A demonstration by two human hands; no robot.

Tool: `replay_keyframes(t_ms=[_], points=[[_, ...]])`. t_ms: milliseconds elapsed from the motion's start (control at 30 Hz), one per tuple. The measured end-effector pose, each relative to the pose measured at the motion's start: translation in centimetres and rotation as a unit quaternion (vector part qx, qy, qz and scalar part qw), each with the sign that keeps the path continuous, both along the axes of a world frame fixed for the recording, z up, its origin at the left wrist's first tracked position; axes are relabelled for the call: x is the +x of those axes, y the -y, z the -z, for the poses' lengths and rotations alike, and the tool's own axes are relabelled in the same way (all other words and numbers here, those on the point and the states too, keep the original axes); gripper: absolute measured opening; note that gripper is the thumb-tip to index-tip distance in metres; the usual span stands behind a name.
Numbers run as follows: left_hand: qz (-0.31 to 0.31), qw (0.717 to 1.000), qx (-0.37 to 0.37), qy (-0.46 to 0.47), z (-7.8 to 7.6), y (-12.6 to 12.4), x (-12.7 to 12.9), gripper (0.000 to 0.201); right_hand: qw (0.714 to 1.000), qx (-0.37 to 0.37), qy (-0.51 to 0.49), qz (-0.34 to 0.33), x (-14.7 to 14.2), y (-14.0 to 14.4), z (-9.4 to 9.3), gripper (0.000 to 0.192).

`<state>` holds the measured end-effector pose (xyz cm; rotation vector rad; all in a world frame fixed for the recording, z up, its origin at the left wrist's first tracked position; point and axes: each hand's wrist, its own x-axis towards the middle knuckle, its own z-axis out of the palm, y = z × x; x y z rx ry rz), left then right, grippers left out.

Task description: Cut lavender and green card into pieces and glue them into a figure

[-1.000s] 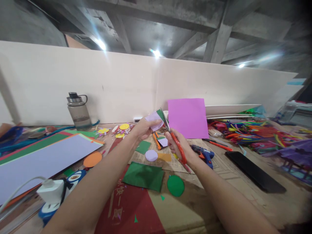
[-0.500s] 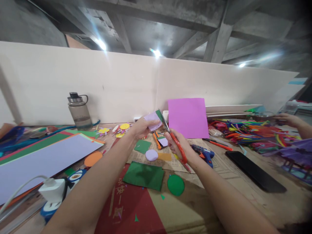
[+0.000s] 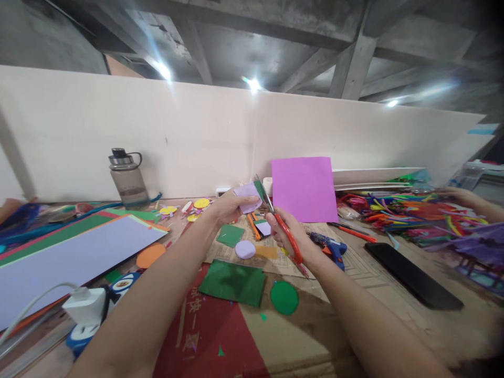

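My left hand (image 3: 229, 206) pinches a piece of lilac paper (image 3: 249, 193) with a green piece (image 3: 259, 188) behind it. In my right hand (image 3: 289, 231) is a pair of red-handled scissors (image 3: 289, 236), its blades pointing up and left beside the green paper's edge. Whether the blades touch the paper I cannot tell. Below the hands lie a lilac paper circle (image 3: 245, 250), a small green square (image 3: 230, 235), a larger green sheet (image 3: 232, 282) and a green circle (image 3: 284, 297).
A purple sheet (image 3: 304, 190) leans on the white partition (image 3: 197, 136). To the right are a blue glue gun (image 3: 334, 251), a black phone (image 3: 411, 275), pipe cleaners (image 3: 394, 210) and another person's hand (image 3: 459, 197). Leftward stand a bottle (image 3: 128, 181), paper sheets (image 3: 79, 257) and a plugged-in charger (image 3: 84, 304).
My hands, the paper and the scissors stay almost in the same place. At the far right, the other person's hand has lowered slightly toward the pipe cleaners.
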<state>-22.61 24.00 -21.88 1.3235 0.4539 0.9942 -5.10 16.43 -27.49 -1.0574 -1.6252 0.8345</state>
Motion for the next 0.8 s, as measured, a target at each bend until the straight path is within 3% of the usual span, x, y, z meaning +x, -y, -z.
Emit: replay_keyframes(t_ms=[500, 633, 800], points=[[0.011, 0.999, -0.023, -0.033, -0.5, -0.1, -1.9, 0.033, 0.999, 0.004, 0.019, -0.029, -0.4, 0.8, -0.5, 0.031], [-0.044, 0.996, -0.073, 0.04, -0.3, -0.1, -0.4, 0.023, 1.0, 0.0, -0.015, 0.005, -0.5, 0.4, 0.1, 0.032], [-0.131, 0.965, -0.13, 0.186, 0.7, 1.0, 3.5, 0.019, 0.996, 0.011, -0.063, 0.067, -0.7, -0.1, -0.1, 0.037]])
